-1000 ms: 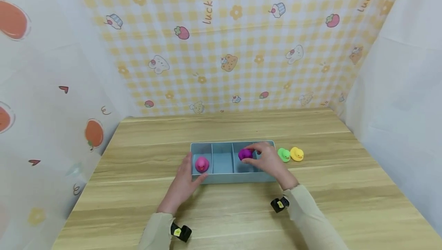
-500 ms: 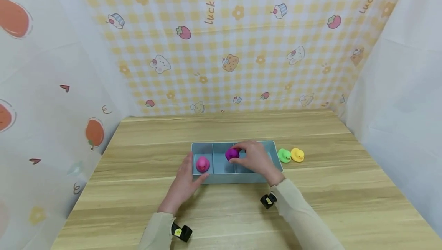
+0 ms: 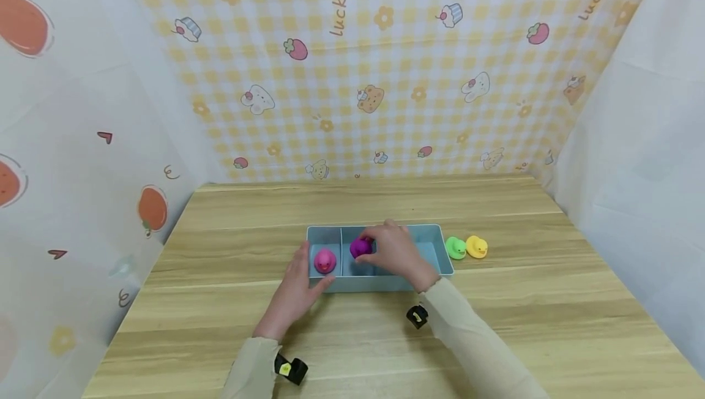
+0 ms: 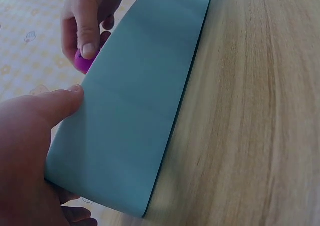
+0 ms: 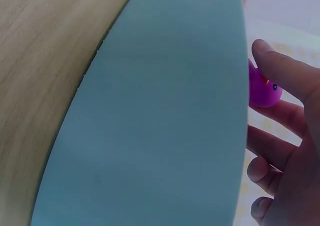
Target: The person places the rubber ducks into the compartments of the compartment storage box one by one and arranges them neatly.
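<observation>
My right hand pinches a purple rubber duck between thumb and fingers, over the second compartment from the left of a long blue divided box. In the right wrist view the purple duck shows partly behind the box wall. My left hand holds the left end of the box, its thumb at the front rim and its fingers along the left side. Beside those fingers, a pink rubber duck sits in the leftmost compartment. My right hand covers part of the box's middle dividers.
Just right of the box, a green rubber duck and a yellow rubber duck stand side by side on the wooden table. A checked cloth hangs behind the table, with white sheets at both sides.
My right hand has carried the purple duck leftward from over the third compartment to the second, most of the way in the first half second. My left hand stays at the box's left end.
</observation>
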Tool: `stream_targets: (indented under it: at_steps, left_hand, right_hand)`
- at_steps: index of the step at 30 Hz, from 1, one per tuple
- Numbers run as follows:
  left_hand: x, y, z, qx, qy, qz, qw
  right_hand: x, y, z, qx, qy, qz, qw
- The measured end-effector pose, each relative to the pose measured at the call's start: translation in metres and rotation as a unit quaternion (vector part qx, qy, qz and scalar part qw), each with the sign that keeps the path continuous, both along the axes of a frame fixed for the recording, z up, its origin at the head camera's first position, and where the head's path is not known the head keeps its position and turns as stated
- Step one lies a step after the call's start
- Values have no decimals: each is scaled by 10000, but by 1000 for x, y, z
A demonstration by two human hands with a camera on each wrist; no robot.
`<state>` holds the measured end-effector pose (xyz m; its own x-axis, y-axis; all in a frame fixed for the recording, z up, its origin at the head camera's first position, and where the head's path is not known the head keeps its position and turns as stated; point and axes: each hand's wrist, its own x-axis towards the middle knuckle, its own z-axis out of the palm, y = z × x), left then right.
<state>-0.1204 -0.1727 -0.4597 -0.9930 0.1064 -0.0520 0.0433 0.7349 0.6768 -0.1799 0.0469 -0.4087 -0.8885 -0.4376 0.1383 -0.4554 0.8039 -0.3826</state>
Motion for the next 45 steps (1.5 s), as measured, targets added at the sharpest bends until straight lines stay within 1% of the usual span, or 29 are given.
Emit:
stream_targets:
  at_steps: [5,9,11,16,21,26,35,40,45]
  left_hand:
    - [1,2,1,86,-54,-9,9999]
    - [2,3,2,94,-67,6,9999]
    - [2,3,2,94,-68,19,9999]
    - [1,5,2,99,-81,40,9999]
    - [0,5,2,87,-52,27,9999]
    - [-1,4,1,100,-43,11,9999]
    - [-1,4,2,141,-115,71,9998]
    - [0,2,2,126,-121,77,9998]
    - [0,2,1,150,-149,93,9997]
  right_hand:
    - [-3,-7,-6,422,78,162,9989]
    - [-6,-10,-11,842,147,145,9962]
    - [-7,-11,-13,950,148,122,9953]
    - [-9,-14,-17,1058,99,-23,9943]
    - [-11,-18,-19,1190,-75,-227,9926]
    - [-12,-21,-19,1345,-68,-311,9904]
    - [-10,-26,-20,1621,-98,-351,9861]
    - [-9,-28,-23,1736,-55,-292,9844]
    - [-9,-28,-23,1829,-80,-257,9828]
